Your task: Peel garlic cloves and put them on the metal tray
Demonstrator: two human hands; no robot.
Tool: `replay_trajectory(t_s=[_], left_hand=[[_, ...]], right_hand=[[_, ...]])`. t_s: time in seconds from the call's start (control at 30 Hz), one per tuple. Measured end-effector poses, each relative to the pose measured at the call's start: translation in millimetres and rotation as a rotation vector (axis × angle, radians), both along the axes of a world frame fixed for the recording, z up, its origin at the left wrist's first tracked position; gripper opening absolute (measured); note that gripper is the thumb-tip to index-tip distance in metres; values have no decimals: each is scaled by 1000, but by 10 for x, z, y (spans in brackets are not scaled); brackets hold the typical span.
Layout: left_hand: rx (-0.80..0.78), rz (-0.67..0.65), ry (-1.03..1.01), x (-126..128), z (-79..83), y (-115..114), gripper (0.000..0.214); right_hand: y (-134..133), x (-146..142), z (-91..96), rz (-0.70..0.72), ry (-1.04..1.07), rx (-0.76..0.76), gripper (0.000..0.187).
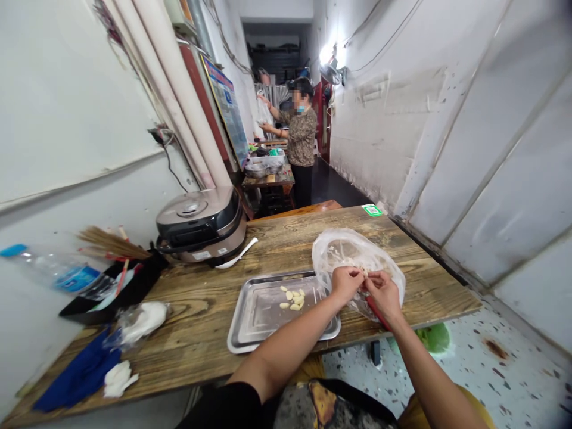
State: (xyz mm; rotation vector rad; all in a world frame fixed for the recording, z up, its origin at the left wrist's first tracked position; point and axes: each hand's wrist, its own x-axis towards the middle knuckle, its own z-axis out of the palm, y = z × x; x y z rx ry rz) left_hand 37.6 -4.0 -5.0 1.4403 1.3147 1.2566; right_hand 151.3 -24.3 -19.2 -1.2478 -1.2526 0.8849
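Low and right of centre in the frame, both hands meet over a clear plastic bag (342, 247) that lies on the wooden table (286, 238). The left hand (345, 282) is curled, its fingertips pinched on a small pale piece (363, 272) held between the two hands. What the piece is cannot be told for sure. The right hand (383, 292) is closed around a red-handled tool (375, 311), whose handle sticks out below the palm. The tool's working end is hidden by the fingers.

Just left of the bag and touching it, a shallow metal tray (254, 328) sits near the table's front edge. A small cluster of peeled pale cloves (292, 299) lies in the tray's upper right part.

Further back on the left stands a rice cooker (201, 223), with a white spoon (236, 256) lying beside it. At the far left are a plastic bottle (53, 268), a bundle of thin sticks (107, 243) and a blue cloth (80, 372).

In the upper middle of the frame, far down the corridor, another person (301, 137) stands at a separate table with both arms raised.
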Motion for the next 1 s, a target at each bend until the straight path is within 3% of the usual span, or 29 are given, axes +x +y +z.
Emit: replay_trajectory(t_s=[0.3,0.47,0.63,0.7,0.83,0.9,1.0], left_hand=[[-6,-19,37,37,-36,49,17],[-37,5,161,33,-91,107,13],[45,-114,254,12,-177,149,24],[12,-176,149,34,-187,143,22],[-250,-331,-350,107,-138,85,25],[-264,-326,-518,121,-87,44,28],[-185,-246,-580,103,-16,3,35]], right_hand=[[54,108,34,66,25,-49,44],[117,180,46,-23,231,-83,40],[141,207,2,-17,322,-151,40],[155,226,-41,-26,255,-147,40],[160,242,-44,-86,18,-83,39],[130,218,23,-119,-79,-27,39],[76,156,151,-113,-149,78,39]])
